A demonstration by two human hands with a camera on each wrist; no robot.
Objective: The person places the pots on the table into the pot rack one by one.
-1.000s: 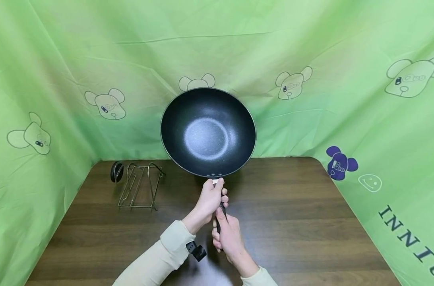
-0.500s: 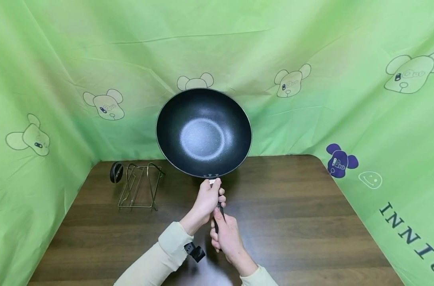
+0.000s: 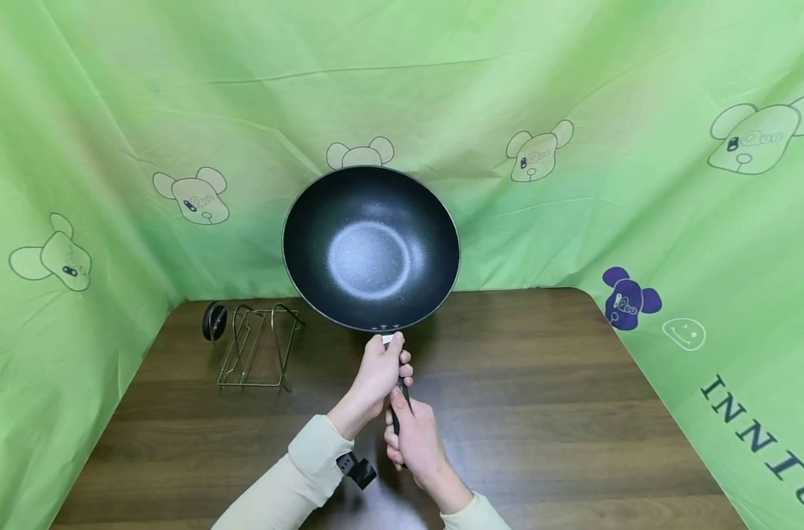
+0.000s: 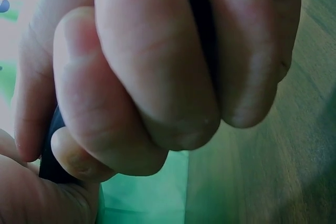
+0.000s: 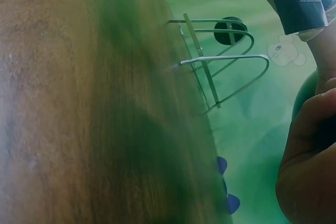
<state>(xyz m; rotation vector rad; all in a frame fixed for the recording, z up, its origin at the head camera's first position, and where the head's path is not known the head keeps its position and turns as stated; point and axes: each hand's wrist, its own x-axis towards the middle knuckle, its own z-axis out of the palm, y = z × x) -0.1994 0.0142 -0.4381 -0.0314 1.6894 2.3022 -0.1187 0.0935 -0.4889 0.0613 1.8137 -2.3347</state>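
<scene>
A dark wok [image 3: 372,246] is held up above the table, its inside facing the head camera and its long black handle [image 3: 404,395] pointing toward the person. The left hand [image 3: 375,372] grips the handle close to the bowl, thumb lying along the top. Lower on the same handle, the right hand [image 3: 418,439] grips with its fingers curled round it. In the left wrist view, curled fingers [image 4: 157,61] wrap the black handle. Only part of the right hand [image 5: 310,177] shows at the edge of the right wrist view.
A wire rack [image 3: 259,346] stands at the back left of the wooden table [image 3: 541,412], with a round black piece [image 3: 214,322] at its left side. Green cloth [image 3: 402,73] printed with bear heads hangs behind and at both sides.
The wok and both hands have shifted slightly to the left, and the wok is a little lower in view. Both hands keep their hold on the handle. The rack stays put.
</scene>
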